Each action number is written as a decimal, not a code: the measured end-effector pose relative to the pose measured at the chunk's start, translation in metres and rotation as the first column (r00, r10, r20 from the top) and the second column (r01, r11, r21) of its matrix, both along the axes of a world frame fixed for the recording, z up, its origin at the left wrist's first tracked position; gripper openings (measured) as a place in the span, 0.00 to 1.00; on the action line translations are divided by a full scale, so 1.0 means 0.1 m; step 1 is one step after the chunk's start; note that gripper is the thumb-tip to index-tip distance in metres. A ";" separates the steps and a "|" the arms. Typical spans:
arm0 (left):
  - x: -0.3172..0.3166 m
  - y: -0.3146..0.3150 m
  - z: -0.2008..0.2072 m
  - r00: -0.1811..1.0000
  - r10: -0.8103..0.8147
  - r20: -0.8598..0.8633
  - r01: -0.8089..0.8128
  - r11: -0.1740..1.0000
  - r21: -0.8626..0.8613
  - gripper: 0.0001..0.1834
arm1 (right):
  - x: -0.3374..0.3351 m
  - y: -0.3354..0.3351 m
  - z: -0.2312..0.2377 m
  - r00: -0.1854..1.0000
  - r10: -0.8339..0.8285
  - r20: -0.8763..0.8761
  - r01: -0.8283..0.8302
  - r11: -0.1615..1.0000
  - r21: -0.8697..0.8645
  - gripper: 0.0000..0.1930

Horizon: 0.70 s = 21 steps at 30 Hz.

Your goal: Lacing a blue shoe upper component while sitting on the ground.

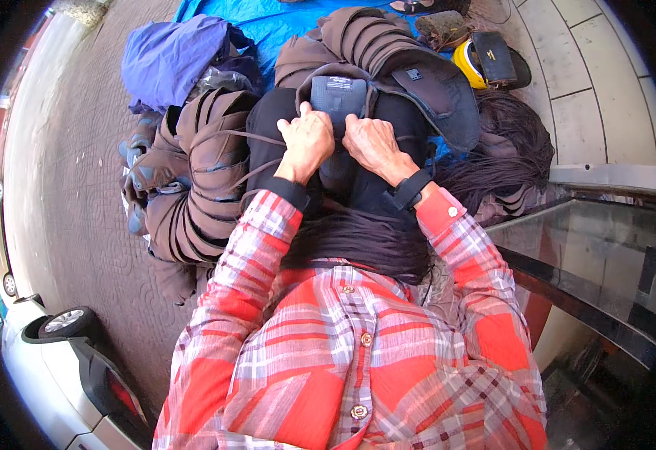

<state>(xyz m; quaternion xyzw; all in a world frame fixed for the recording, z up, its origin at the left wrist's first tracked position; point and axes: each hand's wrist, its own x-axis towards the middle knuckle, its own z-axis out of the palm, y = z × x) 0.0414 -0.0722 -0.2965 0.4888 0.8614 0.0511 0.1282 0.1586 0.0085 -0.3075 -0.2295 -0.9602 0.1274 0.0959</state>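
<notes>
A brown shoe upper with a dark grey padded tongue (337,96) lies over my dark-trousered knees. My left hand (307,142) is closed on its left edge, thumb up beside the tongue. On the opposite edge my right hand (377,147) grips the upper too, its fingers curled close to the tongue. A dark lace (230,135) loops out to the left from under my left hand. Across my lap lies a thick bundle of dark laces (358,241). Another upper (434,101) rests just beyond my right hand. My fingertips are partly hidden.
Stacked brown shoe uppers stand on the left (211,172) and ahead (365,34). A heap of dark laces (511,139) lies at right, near a glass-sided case (590,232). Purple cloth (170,60), a blue tarp (259,22), a black pouch (494,56) and a white car (46,375) surround me.
</notes>
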 end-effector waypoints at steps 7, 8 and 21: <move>-0.04 0.13 0.02 0.998 0.042 0.041 -0.038 0.993 -0.109 0.10 | -0.06 0.17 -0.01 0.996 0.084 0.026 -0.081 0.992 -0.102 0.06; -0.02 0.04 -0.16 0.997 0.011 -0.077 -0.008 0.999 0.042 0.08 | -0.07 0.18 -0.05 1.000 0.030 0.010 -0.028 0.986 -0.163 0.07; -0.03 -0.13 -0.22 0.984 -0.123 -0.128 0.142 0.978 0.155 0.07 | -0.36 0.17 0.10 0.822 -0.328 -0.465 -0.310 0.427 -0.849 0.10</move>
